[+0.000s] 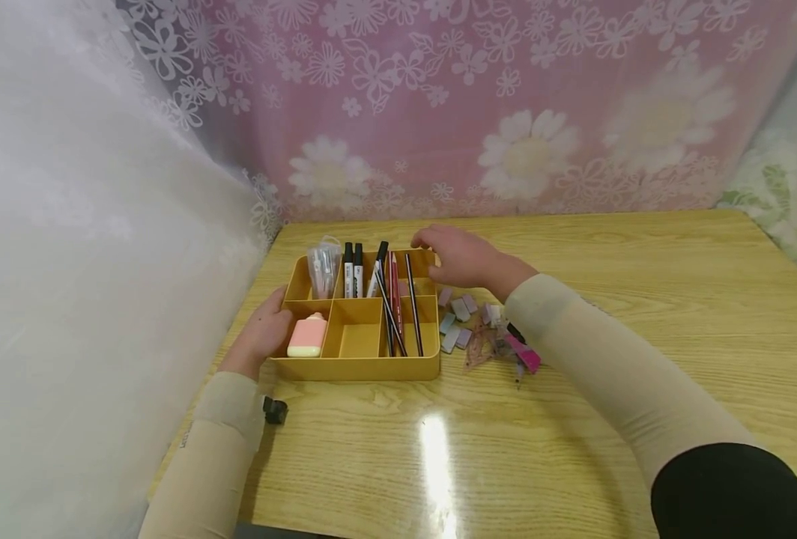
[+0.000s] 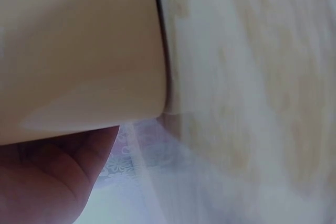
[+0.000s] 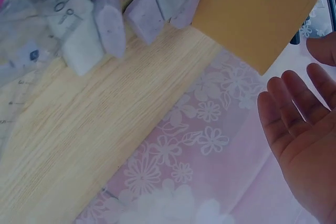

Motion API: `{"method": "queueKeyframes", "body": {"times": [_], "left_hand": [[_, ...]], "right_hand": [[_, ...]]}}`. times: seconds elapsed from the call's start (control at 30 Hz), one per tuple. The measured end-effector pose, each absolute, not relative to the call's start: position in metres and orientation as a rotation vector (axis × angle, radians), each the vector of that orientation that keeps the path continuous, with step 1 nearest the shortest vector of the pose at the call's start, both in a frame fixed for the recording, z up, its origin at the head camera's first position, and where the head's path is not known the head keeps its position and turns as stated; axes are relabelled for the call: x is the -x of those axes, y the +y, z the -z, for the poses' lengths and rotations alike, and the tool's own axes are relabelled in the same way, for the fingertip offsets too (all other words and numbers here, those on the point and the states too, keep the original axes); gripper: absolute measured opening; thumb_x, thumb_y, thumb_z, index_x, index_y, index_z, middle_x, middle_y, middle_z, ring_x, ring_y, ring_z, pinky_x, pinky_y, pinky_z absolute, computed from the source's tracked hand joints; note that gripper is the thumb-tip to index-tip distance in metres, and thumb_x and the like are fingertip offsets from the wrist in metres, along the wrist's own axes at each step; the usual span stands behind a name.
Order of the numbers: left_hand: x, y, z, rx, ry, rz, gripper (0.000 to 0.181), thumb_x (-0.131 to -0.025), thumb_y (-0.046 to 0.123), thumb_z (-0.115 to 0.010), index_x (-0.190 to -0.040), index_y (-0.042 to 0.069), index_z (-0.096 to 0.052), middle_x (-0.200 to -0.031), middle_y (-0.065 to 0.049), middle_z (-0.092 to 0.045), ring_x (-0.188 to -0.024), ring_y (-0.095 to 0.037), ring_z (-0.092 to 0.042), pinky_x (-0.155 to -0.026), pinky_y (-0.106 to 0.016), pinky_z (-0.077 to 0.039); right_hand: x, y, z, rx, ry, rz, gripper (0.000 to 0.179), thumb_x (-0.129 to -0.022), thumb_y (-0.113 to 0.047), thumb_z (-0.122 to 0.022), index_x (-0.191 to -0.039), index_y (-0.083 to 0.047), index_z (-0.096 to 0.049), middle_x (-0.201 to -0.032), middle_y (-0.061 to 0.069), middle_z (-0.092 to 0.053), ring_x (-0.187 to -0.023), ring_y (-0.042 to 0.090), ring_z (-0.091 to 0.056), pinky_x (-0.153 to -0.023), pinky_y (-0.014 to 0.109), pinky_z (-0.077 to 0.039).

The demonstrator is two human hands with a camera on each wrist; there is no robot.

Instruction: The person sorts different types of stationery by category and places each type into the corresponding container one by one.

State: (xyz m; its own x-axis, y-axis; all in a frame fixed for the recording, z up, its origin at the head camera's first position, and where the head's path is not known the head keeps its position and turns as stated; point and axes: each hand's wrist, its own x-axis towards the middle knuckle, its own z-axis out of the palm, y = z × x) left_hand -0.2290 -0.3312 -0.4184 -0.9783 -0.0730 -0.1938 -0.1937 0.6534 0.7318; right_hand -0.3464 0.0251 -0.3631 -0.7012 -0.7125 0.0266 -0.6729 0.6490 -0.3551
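Note:
A yellow desk organizer (image 1: 354,368) with several compartments stands on the table. At its left side my left hand (image 1: 264,329) grips the wall; in the left wrist view the hand (image 2: 52,182) shows beside the organizer's smooth wall (image 2: 79,51). Over the far right corner my right hand (image 1: 462,258) hovers with relaxed, spread fingers, holding nothing. Inside the organizer are a pink bottle-shaped item (image 1: 307,335), a clear pouch (image 1: 323,269), black-capped markers (image 1: 348,271), a red pencil (image 1: 395,292) and dark pencils (image 1: 414,307).
Pastel eraser-like blocks (image 1: 461,308) lie right of the organizer, beside clear rulers (image 1: 481,346) and a magenta item (image 1: 523,350). A small black object (image 1: 275,410) sits near the left forearm. Floral curtain (image 1: 439,135) hangs behind the wooden table (image 1: 641,284).

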Motion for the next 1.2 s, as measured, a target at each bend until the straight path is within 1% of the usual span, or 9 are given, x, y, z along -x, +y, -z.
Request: {"method": "queueKeyframes", "body": {"times": [0.2,0.37,0.53,0.6,0.73,0.83,0.93,1.1,1.2], "left_hand": [[0.229,-0.33,0.418,0.237,2.71,-1.247,0.062,-0.101,0.014,-0.03,-0.163,0.016,-0.022,-0.161,-0.016,-0.031,-0.146,-0.04,-0.027,-0.116,-0.065,-0.018],[0.228,-0.331,0.417,0.219,2.725,-1.233,0.062,-0.101,0.014,-0.03,-0.163,0.015,-0.021,-0.162,-0.016,-0.031,-0.147,-0.04,-0.026,-0.116,-0.064,-0.018],[0.227,-0.331,0.417,0.21,2.73,-1.221,0.063,-0.101,0.015,-0.03,-0.164,0.016,-0.019,-0.162,-0.016,-0.029,-0.148,-0.04,-0.024,-0.116,-0.064,-0.017],[0.228,-0.331,0.417,0.22,2.72,-1.228,0.063,-0.102,0.015,-0.03,-0.164,0.016,-0.018,-0.163,-0.016,-0.029,-0.148,-0.04,-0.025,-0.116,-0.065,-0.018],[0.228,-0.33,0.417,0.237,2.707,-1.237,0.063,-0.102,0.014,-0.03,-0.164,0.016,-0.019,-0.162,-0.016,-0.029,-0.147,-0.041,-0.026,-0.116,-0.065,-0.018],[0.228,-0.33,0.418,0.245,2.705,-1.236,0.062,-0.102,0.015,-0.03,-0.163,0.017,-0.02,-0.162,-0.015,-0.03,-0.147,-0.04,-0.027,-0.116,-0.065,-0.018],[0.228,-0.33,0.418,0.262,2.698,-1.237,0.062,-0.102,0.016,-0.03,-0.163,0.018,-0.02,-0.163,-0.014,-0.03,-0.147,-0.04,-0.026,-0.116,-0.065,-0.018],[0.228,-0.33,0.418,0.25,2.694,-1.254,0.062,-0.102,0.015,-0.031,-0.163,0.019,-0.021,-0.162,-0.014,-0.03,-0.147,-0.039,-0.027,-0.115,-0.065,-0.019],[0.228,-0.33,0.417,0.232,2.698,-1.263,0.062,-0.102,0.014,-0.03,-0.163,0.019,-0.021,-0.162,-0.014,-0.031,-0.146,-0.039,-0.028,-0.115,-0.065,-0.02]], "right_hand": [[0.345,0.033,0.362,1.095,2.768,0.516,0.049,-0.094,-0.016,-0.06,-0.141,-0.007,-0.051,-0.137,0.012,-0.055,-0.123,0.028,-0.053,-0.101,0.05,-0.046],[0.348,0.039,0.366,0.996,2.794,0.484,0.048,-0.093,-0.018,-0.058,-0.139,-0.006,-0.051,-0.133,0.012,-0.056,-0.117,0.028,-0.055,-0.098,0.049,-0.047],[0.349,0.042,0.37,0.894,2.785,0.458,0.049,-0.093,-0.024,-0.063,-0.137,-0.006,-0.052,-0.127,0.01,-0.058,-0.109,0.028,-0.058,-0.094,0.048,-0.049],[0.348,0.042,0.373,0.852,2.763,0.457,0.051,-0.093,-0.026,-0.064,-0.138,-0.006,-0.051,-0.128,0.01,-0.059,-0.109,0.027,-0.058,-0.093,0.048,-0.05],[0.348,0.04,0.382,0.811,2.726,0.426,0.054,-0.093,-0.027,-0.062,-0.141,-0.005,-0.051,-0.137,0.012,-0.057,-0.113,0.028,-0.059,-0.093,0.048,-0.05],[0.349,0.037,0.389,0.819,2.713,0.375,0.052,-0.093,-0.027,-0.06,-0.14,-0.005,-0.054,-0.138,0.013,-0.058,-0.114,0.029,-0.06,-0.092,0.049,-0.052],[0.349,0.034,0.395,0.824,2.697,0.336,0.048,-0.092,-0.025,-0.06,-0.135,-0.005,-0.058,-0.132,0.012,-0.061,-0.11,0.029,-0.062,-0.088,0.049,-0.053],[0.349,0.031,0.405,0.823,2.686,0.28,0.037,-0.094,-0.024,-0.06,-0.127,-0.007,-0.062,-0.118,0.008,-0.066,-0.094,0.024,-0.062,-0.078,0.043,-0.052],[0.349,0.029,0.41,0.836,2.686,0.242,0.036,-0.094,-0.026,-0.062,-0.126,-0.009,-0.065,-0.114,0.006,-0.067,-0.092,0.022,-0.063,-0.08,0.043,-0.052]]}}
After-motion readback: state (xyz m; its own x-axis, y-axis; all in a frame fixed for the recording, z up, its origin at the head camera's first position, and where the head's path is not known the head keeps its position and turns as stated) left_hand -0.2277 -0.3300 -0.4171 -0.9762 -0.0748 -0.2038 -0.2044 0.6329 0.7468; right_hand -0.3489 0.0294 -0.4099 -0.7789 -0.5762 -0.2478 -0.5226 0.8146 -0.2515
